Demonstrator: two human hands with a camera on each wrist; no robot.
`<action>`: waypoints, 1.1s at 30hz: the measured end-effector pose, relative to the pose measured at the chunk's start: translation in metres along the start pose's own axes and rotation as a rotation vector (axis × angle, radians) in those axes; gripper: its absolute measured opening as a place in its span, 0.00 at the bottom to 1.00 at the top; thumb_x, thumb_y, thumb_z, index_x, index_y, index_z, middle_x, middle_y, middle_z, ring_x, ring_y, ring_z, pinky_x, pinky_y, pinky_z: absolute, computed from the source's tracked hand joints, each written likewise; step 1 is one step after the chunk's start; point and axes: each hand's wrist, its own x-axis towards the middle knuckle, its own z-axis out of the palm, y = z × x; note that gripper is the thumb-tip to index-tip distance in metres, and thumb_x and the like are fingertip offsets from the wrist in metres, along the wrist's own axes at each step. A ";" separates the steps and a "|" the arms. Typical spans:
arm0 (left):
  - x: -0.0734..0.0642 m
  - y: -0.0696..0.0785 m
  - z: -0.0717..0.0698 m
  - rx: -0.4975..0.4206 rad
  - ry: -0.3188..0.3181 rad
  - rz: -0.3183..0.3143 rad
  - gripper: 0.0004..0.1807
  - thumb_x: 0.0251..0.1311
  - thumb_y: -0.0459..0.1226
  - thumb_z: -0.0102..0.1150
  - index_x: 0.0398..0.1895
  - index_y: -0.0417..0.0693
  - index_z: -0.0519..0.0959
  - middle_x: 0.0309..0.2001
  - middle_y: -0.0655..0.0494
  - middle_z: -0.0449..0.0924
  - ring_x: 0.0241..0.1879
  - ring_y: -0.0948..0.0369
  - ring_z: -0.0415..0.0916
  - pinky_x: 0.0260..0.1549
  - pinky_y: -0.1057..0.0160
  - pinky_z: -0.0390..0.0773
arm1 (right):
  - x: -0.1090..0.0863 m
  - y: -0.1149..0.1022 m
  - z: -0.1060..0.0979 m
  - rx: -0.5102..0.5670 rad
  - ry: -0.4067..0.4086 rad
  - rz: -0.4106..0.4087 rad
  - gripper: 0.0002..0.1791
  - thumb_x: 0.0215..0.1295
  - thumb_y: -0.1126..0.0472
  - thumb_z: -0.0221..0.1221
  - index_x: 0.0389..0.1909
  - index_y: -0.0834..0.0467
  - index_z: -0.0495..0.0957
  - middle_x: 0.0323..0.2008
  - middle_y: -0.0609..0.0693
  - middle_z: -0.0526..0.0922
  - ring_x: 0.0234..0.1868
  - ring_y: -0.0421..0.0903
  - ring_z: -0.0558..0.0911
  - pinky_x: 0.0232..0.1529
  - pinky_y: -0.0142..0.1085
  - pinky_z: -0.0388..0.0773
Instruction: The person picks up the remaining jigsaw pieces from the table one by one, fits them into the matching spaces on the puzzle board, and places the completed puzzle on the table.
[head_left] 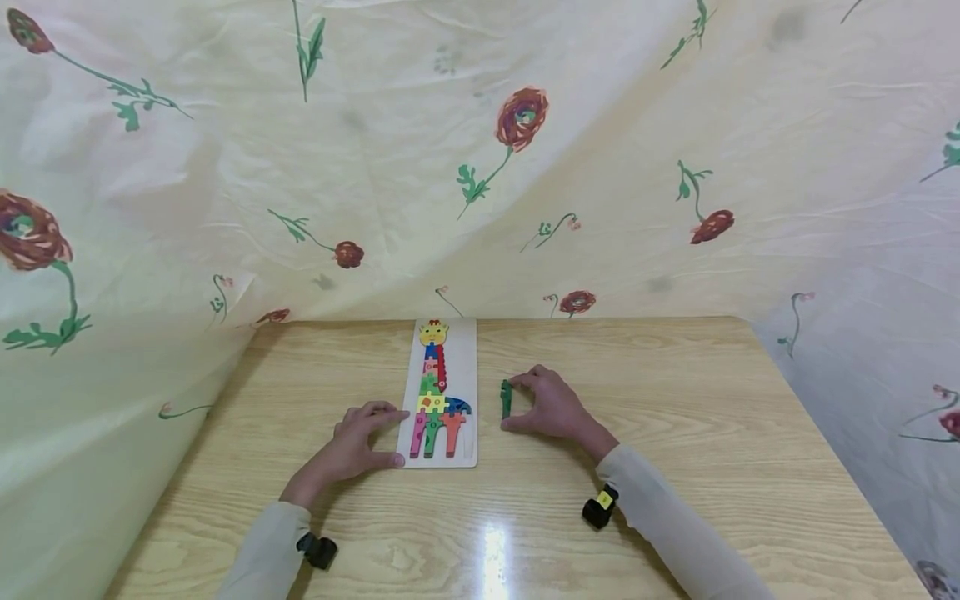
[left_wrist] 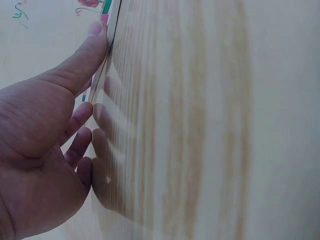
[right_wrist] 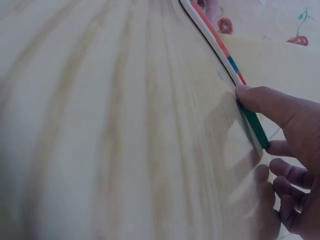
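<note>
A pale puzzle board (head_left: 465,358) lies on the table with a colourful giraffe puzzle (head_left: 431,404) in it. Beside the orange leg piece (head_left: 452,433), a bare leg-shaped recess shows in the board. At the board's left edge rests my left hand (head_left: 352,446), thumb near the lower corner and forefinger farther up. In the left wrist view, its thumb (left_wrist: 92,47) lies along the board's side. Just right of the board, my right hand (head_left: 551,408) pinches a slim green puzzle piece (head_left: 506,400) between thumb and forefinger. The right wrist view shows this green piece (right_wrist: 255,127) low over the table.
The wood-grain table (head_left: 637,358) extends to both sides of the board. A flowered cloth (head_left: 405,167) hangs behind the table and along its sides, and the board's far end reaches close to it. Both wrists wear small black devices (head_left: 318,550).
</note>
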 end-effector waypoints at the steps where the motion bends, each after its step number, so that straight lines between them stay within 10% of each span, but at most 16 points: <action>1: 0.000 0.001 0.000 0.001 -0.001 -0.003 0.38 0.53 0.49 0.77 0.70 0.64 0.76 0.67 0.55 0.69 0.64 0.49 0.58 0.61 0.40 0.57 | 0.000 0.000 0.000 -0.001 -0.001 -0.002 0.42 0.47 0.39 0.78 0.61 0.57 0.81 0.52 0.55 0.77 0.47 0.50 0.75 0.50 0.47 0.77; 33: 0.001 0.001 0.001 -0.009 -0.002 -0.011 0.38 0.53 0.50 0.77 0.69 0.64 0.76 0.68 0.56 0.69 0.65 0.50 0.58 0.60 0.41 0.59 | -0.010 -0.007 -0.010 -0.007 0.066 -0.174 0.42 0.45 0.37 0.79 0.58 0.57 0.81 0.46 0.47 0.79 0.42 0.42 0.76 0.40 0.37 0.74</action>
